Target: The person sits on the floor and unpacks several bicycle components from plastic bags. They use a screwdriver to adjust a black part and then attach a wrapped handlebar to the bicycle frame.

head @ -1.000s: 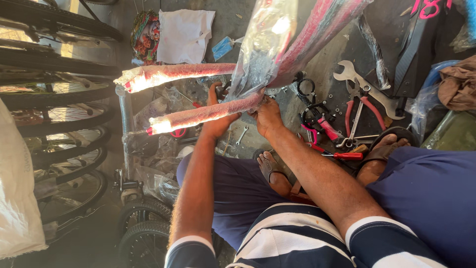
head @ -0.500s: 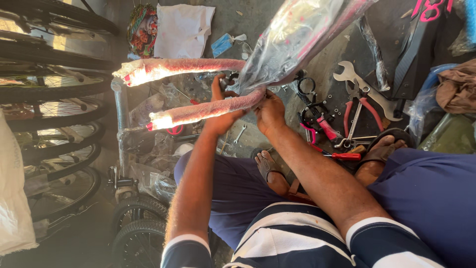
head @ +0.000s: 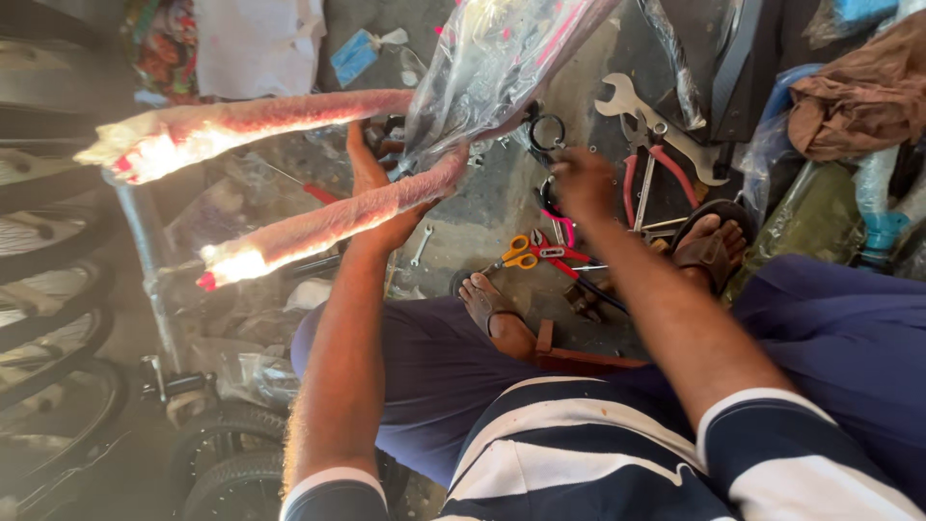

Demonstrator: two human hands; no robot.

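Scissors [head: 522,253] between foot [head: 489,307] and right hand [head: 585,180], wrench [head: 661,125] beyond.

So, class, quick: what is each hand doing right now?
Left hand: closed around the lower pink wrapped fork leg.
Right hand: holds nothing, blurred, reaching over the tools; fingers cannot be told.

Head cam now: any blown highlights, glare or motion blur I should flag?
Head view: sunlight blows out the ends of the two pink wrapped tubes, detail lost there; the clear plastic wrap shows glare streaks; the right hand is smeared by motion blur, while the left hand on the tubes is fairly sharp; the wheels at the left edge sit in shadow, soft.
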